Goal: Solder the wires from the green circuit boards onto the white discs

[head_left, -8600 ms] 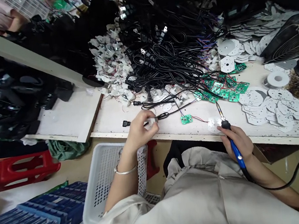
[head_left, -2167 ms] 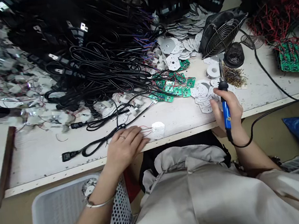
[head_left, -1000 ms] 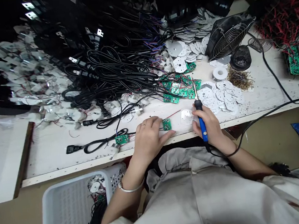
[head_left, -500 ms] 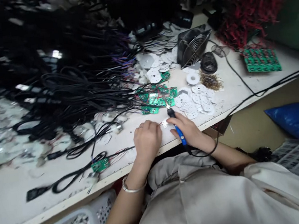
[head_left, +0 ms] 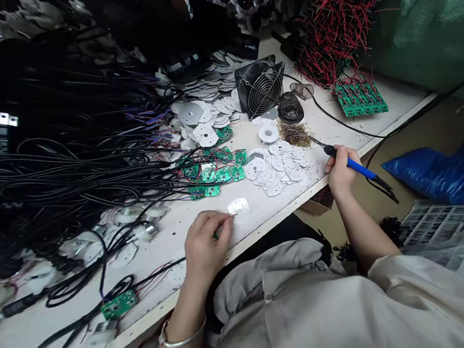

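Observation:
My right hand (head_left: 342,170) is wrapped around a blue soldering iron (head_left: 359,168), its tip pointing left at a heap of brownish-gold scraps (head_left: 294,135). My left hand (head_left: 208,241) is closed in a pinch over the table, with a bit of red wire (head_left: 229,217) at the fingertips. Something small and green shows under the fingers; most of it is hidden. Just beyond the fingertips lies a shiny white plate (head_left: 239,206). Behind my left wrist, a black cable with thin red wires runs to a green circuit board (head_left: 120,305) at the lower left.
Small green boards (head_left: 210,172) with black cables (head_left: 67,165) pile up at left. White discs (head_left: 275,169), a solder reel (head_left: 268,133), a black fan (head_left: 261,87) and a dark stand (head_left: 290,107) lie behind. Red-wired boards (head_left: 361,98) sit far right; a blue bag (head_left: 433,173) is beyond the edge.
My right hand has carried the soldering iron right, from beside my left hand to the brownish scraps. The white plate is now uncovered. The view has shifted to the right.

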Tool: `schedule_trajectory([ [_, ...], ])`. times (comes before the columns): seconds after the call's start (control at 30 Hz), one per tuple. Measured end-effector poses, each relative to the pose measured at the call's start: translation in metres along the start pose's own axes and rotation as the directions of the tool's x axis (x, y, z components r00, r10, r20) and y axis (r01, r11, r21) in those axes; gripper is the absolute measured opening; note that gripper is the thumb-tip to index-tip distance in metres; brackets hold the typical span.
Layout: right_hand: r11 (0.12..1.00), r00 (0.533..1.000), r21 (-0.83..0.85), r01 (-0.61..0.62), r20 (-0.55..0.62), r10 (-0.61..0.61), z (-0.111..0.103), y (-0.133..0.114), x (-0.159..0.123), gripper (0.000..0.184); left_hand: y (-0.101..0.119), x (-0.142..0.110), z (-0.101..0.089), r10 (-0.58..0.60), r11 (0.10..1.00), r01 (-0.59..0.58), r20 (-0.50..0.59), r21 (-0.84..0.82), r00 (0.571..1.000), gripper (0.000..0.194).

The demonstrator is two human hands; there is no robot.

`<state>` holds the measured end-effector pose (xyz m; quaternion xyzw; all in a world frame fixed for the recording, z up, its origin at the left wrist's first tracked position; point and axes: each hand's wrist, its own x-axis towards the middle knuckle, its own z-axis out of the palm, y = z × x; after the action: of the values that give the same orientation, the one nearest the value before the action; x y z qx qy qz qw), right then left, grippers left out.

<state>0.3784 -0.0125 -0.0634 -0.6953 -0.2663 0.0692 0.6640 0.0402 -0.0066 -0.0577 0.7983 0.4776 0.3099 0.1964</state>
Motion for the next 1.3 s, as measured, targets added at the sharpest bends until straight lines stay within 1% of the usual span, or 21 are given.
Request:
schedule_trajectory([
  [0.13, 0.999, 1.000, -0.039, 0.026, 0.005, -0.025, 0.004, 0.002, -0.003, 0.038, -0.002, 0.000, 0.000, -0.004, 0.999, 0.004, -0.005, -0.039, 1.000, 0.013],
  [0.27, 0.997, 0.999, -0.070, 0.041, 0.019, -0.040, 0.004, 0.000, -0.004, 0.035, -0.001, 0.000, -0.001, 0.035, 0.998, -0.035, -0.006, -0.059, 0.999, 0.010],
  [0.4, 0.995, 0.999, -0.084, 0.046, 0.030, -0.043, 0.004, -0.001, -0.004, 0.036, -0.002, 0.000, -0.003, 0.057, 0.998, -0.057, 0.026, -0.035, 0.998, 0.009],
  [0.57, 0.992, 0.998, -0.109, 0.058, 0.045, -0.054, 0.004, 0.002, -0.004, 0.036, -0.005, 0.001, -0.006, 0.030, 0.999, -0.028, 0.087, -0.025, 0.996, 0.012],
  [0.67, 0.995, 0.999, -0.099, 0.033, 0.015, -0.031, 0.003, 0.002, -0.001, 0.035, -0.003, 0.003, -0.010, 0.005, 0.999, 0.000, 0.109, -0.054, 0.994, 0.013],
  [0.73, 0.998, 1.000, -0.067, 0.008, -0.026, -0.009, 0.002, -0.001, -0.002, 0.035, 0.001, 0.006, -0.012, -0.018, 0.996, 0.027, 0.100, -0.091, 0.995, 0.012],
  [0.77, 0.999, 0.999, -0.043, 0.015, -0.049, -0.017, 0.001, -0.004, -0.005, 0.035, 0.004, 0.008, -0.013, -0.028, 0.993, 0.038, 0.093, -0.108, 0.995, 0.012],
  [0.83, 0.997, 0.995, 0.018, 0.078, -0.071, -0.076, 0.000, -0.011, -0.017, 0.033, 0.008, 0.012, -0.013, -0.038, 0.990, 0.050, 0.085, -0.134, 0.996, 0.011],
  [0.87, 0.992, 0.992, 0.053, 0.118, -0.054, -0.115, -0.001, -0.014, -0.027, 0.032, 0.009, 0.014, -0.013, -0.038, 0.988, 0.051, 0.086, -0.143, 0.996, 0.012],
  [0.93, 0.980, 0.985, 0.116, 0.160, 0.041, -0.166, -0.003, -0.020, -0.053, 0.031, 0.007, 0.018, -0.010, -0.025, 0.985, 0.041, 0.098, -0.165, 0.995, 0.012],
  [1.0, 0.981, 0.968, 0.135, 0.137, 0.191, -0.162, -0.004, -0.023, -0.082, 0.031, 0.003, 0.019, -0.007, -0.005, 0.982, 0.026, 0.114, -0.187, 0.994, 0.012],
  [1.1, 0.992, 0.908, 0.076, 0.099, 0.401, -0.121, -0.005, -0.023, -0.116, 0.031, -0.003, 0.018, -0.003, -0.008, 0.978, 0.033, 0.119, -0.208, 0.993, 0.011],
  [1.2, 0.990, 0.833, 0.040, 0.133, 0.537, -0.133, -0.001, -0.024, -0.132, 0.031, -0.006, 0.017, 0.000, -0.027, 0.972, 0.050, 0.103, -0.231, 0.994, 0.011],
  [1.3, 0.981, 0.784, 0.041, 0.191, 0.595, -0.177, 0.006, -0.029, -0.134, 0.029, -0.007, 0.018, 0.001, -0.019, 0.971, 0.044, 0.107, -0.236, 0.994, 0.012],
])
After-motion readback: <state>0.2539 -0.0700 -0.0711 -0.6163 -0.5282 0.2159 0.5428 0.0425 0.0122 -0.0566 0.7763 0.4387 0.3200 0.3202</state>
